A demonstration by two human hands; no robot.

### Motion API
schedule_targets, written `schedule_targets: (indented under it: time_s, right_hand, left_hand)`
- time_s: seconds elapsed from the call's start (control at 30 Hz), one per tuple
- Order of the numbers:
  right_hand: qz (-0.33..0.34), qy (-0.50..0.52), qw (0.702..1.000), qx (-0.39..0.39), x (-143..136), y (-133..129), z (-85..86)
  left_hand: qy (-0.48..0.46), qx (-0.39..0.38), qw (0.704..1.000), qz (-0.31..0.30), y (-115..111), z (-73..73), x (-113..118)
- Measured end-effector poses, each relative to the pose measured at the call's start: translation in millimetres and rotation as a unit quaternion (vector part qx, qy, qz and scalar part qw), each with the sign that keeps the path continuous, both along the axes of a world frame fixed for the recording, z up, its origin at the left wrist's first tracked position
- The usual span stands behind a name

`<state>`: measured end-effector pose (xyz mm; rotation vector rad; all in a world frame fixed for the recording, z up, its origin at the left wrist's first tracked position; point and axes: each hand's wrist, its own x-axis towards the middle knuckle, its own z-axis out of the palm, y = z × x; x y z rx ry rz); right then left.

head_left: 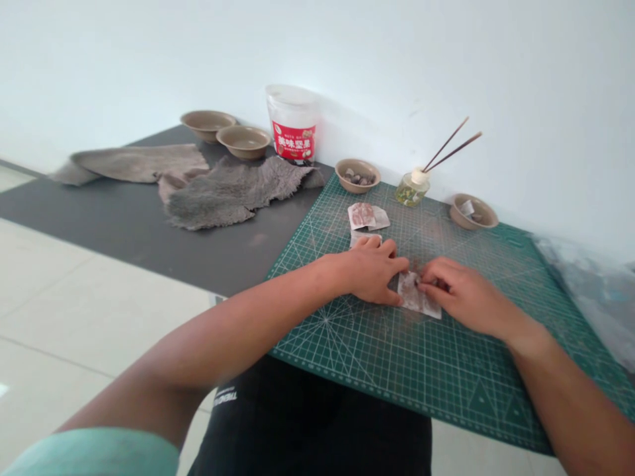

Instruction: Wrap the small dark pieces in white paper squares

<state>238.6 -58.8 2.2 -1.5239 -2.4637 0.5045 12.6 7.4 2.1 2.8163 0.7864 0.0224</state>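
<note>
A whitish paper piece with brown smudges lies on the green cutting mat. My left hand rests at its left edge, fingers apart, thumb and index finger touching the paper. My right hand is closed in a pinch over the paper's upper right part; something small and dark shows at the fingertips, too small to name. Beyond my left hand lie more papers: a brown-stained one overlapping a paler one, and another partly hidden by my fingers.
Behind the papers stand a bowl of small dark pieces, a glass bottle with sticks and another bowl. Grey cloths, two bowls and a white tub are at the left; clear plastic lies at the right.
</note>
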Motion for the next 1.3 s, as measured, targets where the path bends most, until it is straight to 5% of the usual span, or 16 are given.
schedule_targets:
  time_s: [0.13,0.47,0.6,0.77,0.93,1.07,1.2,1.3]
  right_hand:
    - [0.043,0.017,0.997,-0.064,3,-3,5.4]
    - [0.071,0.054,0.995,-0.047,-5,-3,-0.1]
    - [0.025,0.031,0.999,0.022,1,4,-2.2]
    - [0.065,0.025,0.997,-0.037,-1,0,-0.6]
    - [-0.007,-0.018,0.999,0.028,1,1,-0.3]
    - [0.038,-0.017,0.998,-0.044,1,0,0.9]
    - [-0.03,-0.018,0.998,0.043,-2,-2,-0.9]
    - [-0.013,-0.04,0.999,-0.001,-1,-4,1.2]
  left_hand:
    - [0.004,-0.009,1.0,-0.002,1,1.4,0]
    - [-0.001,-0.01,1.0,-0.007,4,-0.4,0]
    - [-0.003,-0.01,1.0,0.001,3,-0.1,0]
    - [0.004,-0.012,1.0,0.0,2,1.0,0]
    - [0.0,-0.005,1.0,0.007,2,-0.2,0]
    - [0.008,-0.017,1.0,0.003,0,2.8,-1]
    - [0.014,-0.013,1.0,0.006,0,5.0,-1]
    - [0.011,-0.013,1.0,0.009,0,4.0,-1]
